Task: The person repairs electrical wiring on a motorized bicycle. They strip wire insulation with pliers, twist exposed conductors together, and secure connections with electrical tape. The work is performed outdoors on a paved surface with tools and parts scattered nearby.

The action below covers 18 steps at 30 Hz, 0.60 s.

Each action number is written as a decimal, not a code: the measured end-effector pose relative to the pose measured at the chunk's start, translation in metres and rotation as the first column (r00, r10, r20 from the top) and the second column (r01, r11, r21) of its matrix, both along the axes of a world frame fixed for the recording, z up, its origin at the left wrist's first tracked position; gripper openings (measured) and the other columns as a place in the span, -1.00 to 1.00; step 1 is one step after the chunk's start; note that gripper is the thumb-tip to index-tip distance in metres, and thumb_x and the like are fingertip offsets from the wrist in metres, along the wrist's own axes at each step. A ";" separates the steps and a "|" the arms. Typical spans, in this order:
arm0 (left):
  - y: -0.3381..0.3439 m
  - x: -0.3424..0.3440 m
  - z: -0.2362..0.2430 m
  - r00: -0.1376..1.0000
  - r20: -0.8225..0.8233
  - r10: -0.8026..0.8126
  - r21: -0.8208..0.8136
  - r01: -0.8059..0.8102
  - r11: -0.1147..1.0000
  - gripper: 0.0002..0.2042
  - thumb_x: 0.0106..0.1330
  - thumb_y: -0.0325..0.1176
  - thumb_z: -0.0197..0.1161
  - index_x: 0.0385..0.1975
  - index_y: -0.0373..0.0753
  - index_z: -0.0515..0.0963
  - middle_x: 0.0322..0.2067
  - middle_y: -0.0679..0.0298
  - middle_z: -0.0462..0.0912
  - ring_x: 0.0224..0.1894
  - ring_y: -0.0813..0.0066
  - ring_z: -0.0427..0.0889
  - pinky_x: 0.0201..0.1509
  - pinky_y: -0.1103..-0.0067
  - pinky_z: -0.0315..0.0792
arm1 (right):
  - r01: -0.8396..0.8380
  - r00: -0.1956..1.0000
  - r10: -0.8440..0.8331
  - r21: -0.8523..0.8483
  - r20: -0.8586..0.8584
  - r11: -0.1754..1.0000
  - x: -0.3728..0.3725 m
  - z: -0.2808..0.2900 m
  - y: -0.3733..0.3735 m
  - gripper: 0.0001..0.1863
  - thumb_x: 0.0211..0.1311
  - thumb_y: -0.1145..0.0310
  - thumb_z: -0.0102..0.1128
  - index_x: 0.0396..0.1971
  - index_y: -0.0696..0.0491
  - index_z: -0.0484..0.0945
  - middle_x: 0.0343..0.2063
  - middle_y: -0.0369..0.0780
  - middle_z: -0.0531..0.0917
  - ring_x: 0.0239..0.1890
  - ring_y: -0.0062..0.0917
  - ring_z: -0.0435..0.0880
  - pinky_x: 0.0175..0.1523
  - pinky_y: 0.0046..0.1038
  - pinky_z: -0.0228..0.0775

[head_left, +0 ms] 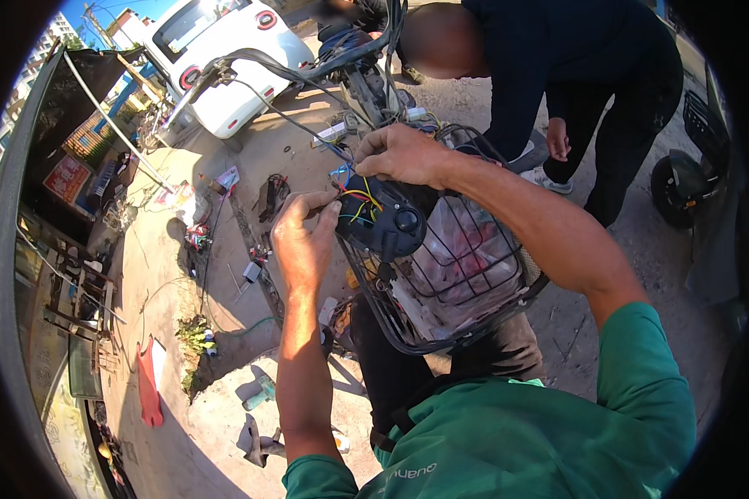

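black housing (394, 223), with thin coloured wires (364, 198) coming out of it, sits in the middle of the frame at the upper left corner of the wire basket (445, 343); i can't tell whether the rim bears its weight. my right hand (401, 155) pinches the wires between thumb and fingertips, though which strand is too small to make out. my left hand (301, 237) curls thumb and index finger at the housing's left edge; whether they grip a strand i can't tell. with several colours bunched together, i could mix up two strands, and a hard tug might pull one loose. the housing could also tip if pressed. the basket's bars sit close under my right forearm, the handlebar (262, 56) limits the top, and a co-worker (574, 50) crowds the upper right. toward frame left, the ground (154, 274) offers more room.
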<state>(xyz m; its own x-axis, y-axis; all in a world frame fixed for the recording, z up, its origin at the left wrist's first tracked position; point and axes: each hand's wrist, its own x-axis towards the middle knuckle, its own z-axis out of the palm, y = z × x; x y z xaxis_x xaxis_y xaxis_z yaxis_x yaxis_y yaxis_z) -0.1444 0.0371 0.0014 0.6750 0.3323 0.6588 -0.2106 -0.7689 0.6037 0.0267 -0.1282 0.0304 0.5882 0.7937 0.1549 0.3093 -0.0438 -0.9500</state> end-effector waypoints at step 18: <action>-0.004 0.002 -0.009 1.000 0.019 -0.012 -0.076 0.013 0.997 -0.87 0.31 -0.54 0.41 -0.18 -0.37 0.69 -0.30 0.21 0.77 -0.22 0.49 0.73 -0.03 0.53 0.58 | 0.002 0.999 -0.001 0.020 -0.032 1.000 -0.002 -0.006 0.000 -0.69 0.14 0.25 0.52 -0.27 0.21 0.79 -0.46 -0.32 0.68 -0.43 -0.66 0.54 -0.29 -0.52 0.39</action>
<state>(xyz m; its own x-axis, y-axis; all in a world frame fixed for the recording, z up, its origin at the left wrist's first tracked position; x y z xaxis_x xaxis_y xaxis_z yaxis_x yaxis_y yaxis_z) -0.1423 0.0335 -0.0073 0.6669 0.3738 0.6446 -0.2317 -0.7182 0.6562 0.0244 -0.1285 0.0245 0.5944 0.7897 0.1516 0.2783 -0.0251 -0.9602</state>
